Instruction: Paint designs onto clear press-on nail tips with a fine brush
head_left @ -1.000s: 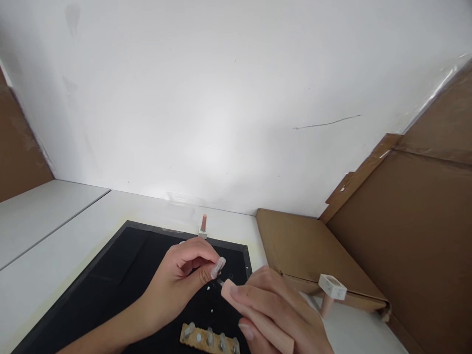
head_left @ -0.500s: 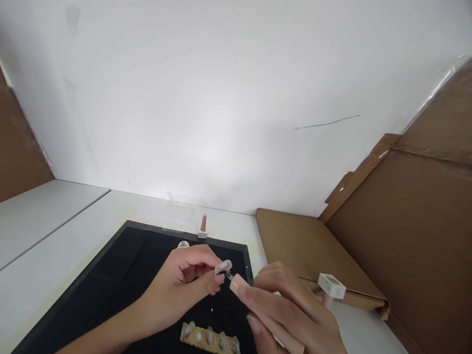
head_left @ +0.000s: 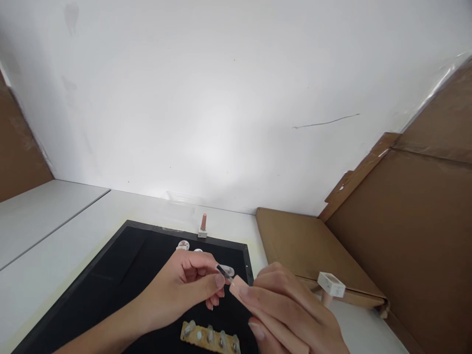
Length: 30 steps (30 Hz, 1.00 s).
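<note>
Between its thumb and index finger, my left hand (head_left: 188, 285) pinches a small translucent nail tip (head_left: 227, 270). My right hand (head_left: 295, 305) grips a peach-coloured brush handle (head_left: 241, 288), whose dark bristles (head_left: 222, 271) lie over the nail tip near my left fingertips. A white-bodied bottle (head_left: 332, 285) shows beyond the right hand's knuckles; how it is supported is partly hidden. Below the hands, a yellowish strip (head_left: 206, 338) carries several translucent nail tips on a black mat (head_left: 103, 275).
A small bottle with a peach cap (head_left: 203, 227) stands at the mat's far edge. Small round white items (head_left: 183, 244) sit behind my left hand. A flat cardboard box (head_left: 306, 241) lies on the right, beside a tall cardboard panel (head_left: 413, 221). A white wall rises behind.
The nail tip has turned in my left fingers and sits slightly lower and to the right. The brush bristles are now more visible across it. My left thumb has shifted slightly.
</note>
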Each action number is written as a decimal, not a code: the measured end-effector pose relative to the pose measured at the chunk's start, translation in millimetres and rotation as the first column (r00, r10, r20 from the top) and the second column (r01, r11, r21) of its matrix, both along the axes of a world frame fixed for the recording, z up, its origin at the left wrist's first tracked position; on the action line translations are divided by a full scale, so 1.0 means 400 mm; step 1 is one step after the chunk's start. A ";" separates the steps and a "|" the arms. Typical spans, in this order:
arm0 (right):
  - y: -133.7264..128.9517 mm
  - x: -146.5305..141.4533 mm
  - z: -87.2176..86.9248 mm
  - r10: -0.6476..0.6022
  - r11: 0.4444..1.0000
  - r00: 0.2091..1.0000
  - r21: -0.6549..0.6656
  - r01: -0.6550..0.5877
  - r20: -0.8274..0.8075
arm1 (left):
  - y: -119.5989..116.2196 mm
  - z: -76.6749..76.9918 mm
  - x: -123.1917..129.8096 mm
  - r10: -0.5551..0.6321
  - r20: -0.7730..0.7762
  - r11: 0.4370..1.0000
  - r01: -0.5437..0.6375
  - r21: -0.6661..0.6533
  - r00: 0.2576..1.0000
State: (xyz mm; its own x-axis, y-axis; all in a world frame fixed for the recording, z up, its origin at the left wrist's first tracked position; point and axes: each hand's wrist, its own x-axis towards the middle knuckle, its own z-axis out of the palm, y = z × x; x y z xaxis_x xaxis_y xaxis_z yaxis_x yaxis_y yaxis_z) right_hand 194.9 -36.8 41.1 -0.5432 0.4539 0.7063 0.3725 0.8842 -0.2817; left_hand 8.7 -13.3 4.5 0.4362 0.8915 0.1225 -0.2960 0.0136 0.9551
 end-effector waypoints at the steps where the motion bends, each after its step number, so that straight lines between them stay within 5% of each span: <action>1: 0.002 -0.001 0.001 -0.008 1.000 1.000 0.002 0.008 0.003 | 0.001 0.000 0.000 -0.001 -0.004 1.000 0.001 0.000 1.000; 6: 0.006 0.001 -0.003 -0.093 0.995 0.995 0.030 0.095 -0.044 | 0.005 -0.007 -0.004 0.022 -0.030 0.999 -0.023 -0.033 0.999; 10: 0.004 0.004 -0.003 -0.049 0.998 0.997 0.032 0.052 -0.067 | 0.007 -0.006 -0.002 0.025 -0.071 0.998 -0.028 -0.049 0.997; 19: 0.008 0.004 -0.006 -0.120 0.990 0.993 0.072 0.120 -0.012 | 0.015 -0.015 0.000 0.043 -0.133 0.999 -0.042 0.011 0.990; 25: 0.020 0.005 -0.012 0.020 1.000 0.999 0.001 -0.020 -0.027 | 0.021 -0.022 -0.001 0.060 -0.167 0.996 -0.047 0.081 0.984; 30: 0.029 0.010 -0.009 -0.071 0.997 0.997 -0.018 0.071 -0.003 | 0.016 -0.025 -0.001 0.064 -0.188 0.986 -0.034 0.162 0.980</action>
